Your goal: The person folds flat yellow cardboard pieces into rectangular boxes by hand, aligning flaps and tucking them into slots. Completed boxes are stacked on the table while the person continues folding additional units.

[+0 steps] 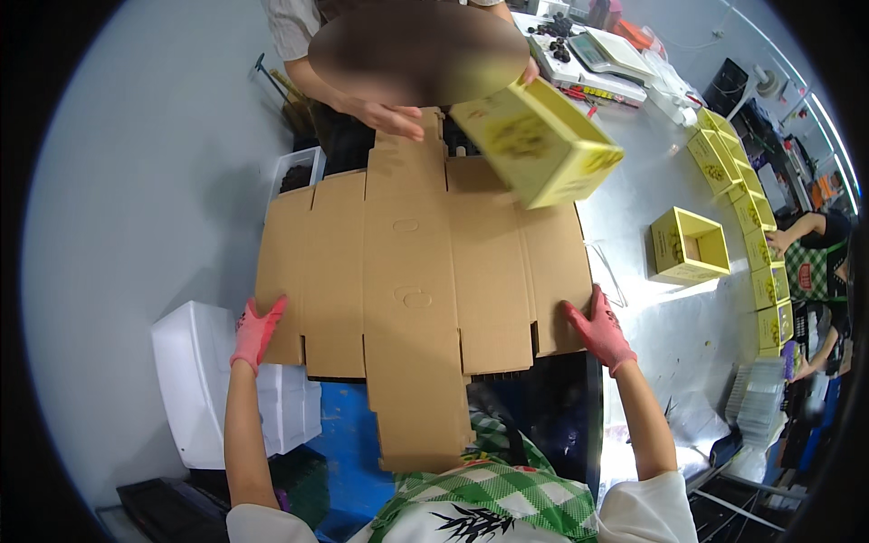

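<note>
A large unfolded brown cardboard box blank (412, 258), with several creased panels and slotted flaps, lies flat in front of me. Its long near flap reaches toward my apron. My left hand (257, 333), in a pink glove, grips the left edge, with the thumb over the board and the fingers along its side. On the opposite edge my right hand (601, 333), gloved alike, holds the board the same way. The fingertips under the cardboard are hidden. Across from me, a person holds a tilted yellow-green printed carton (543, 145) over the blank's far right corner.
A metal table (652, 335) on the right carries another open yellow carton (690, 246) and a row of similar cartons (756, 217). A scale (611, 54) stands at the back. White foam boxes (204, 371) sit by the left wall. Another person works at far right.
</note>
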Demonstrator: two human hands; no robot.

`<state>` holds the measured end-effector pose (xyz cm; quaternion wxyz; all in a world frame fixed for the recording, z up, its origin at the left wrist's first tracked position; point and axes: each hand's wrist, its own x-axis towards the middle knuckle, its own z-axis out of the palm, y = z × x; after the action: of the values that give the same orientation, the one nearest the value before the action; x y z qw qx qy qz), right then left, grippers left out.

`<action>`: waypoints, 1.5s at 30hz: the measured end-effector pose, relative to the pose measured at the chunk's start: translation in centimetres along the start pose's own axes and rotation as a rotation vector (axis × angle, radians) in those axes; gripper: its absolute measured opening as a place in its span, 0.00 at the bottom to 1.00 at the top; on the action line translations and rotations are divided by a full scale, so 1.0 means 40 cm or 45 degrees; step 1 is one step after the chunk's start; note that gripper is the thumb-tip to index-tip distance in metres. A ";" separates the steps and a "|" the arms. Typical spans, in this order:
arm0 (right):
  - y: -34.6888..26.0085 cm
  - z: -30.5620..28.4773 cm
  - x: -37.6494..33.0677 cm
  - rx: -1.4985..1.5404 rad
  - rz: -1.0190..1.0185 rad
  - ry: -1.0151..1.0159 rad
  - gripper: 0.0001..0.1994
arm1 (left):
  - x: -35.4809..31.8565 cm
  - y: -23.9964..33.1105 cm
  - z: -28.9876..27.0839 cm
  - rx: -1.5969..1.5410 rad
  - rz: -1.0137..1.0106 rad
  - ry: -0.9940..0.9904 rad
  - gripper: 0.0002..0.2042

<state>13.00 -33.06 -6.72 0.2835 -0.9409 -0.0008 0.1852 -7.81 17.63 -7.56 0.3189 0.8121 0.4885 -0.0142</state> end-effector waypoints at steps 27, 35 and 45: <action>-0.124 0.129 -0.077 -0.071 -0.636 0.306 0.38 | -0.260 0.109 0.197 0.263 0.318 0.386 0.33; -0.175 0.021 -0.005 0.907 -0.077 -0.554 0.39 | -0.232 0.176 0.090 -0.964 0.159 -0.566 0.32; -0.294 0.085 -0.161 0.288 -0.965 0.063 0.23 | -0.406 0.396 0.178 0.565 0.884 -0.031 0.33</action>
<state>7.04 -22.07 -0.83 0.4336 -0.8410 -0.3208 0.0435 -1.53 -3.95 0.18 0.1276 0.9775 0.1667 -0.0206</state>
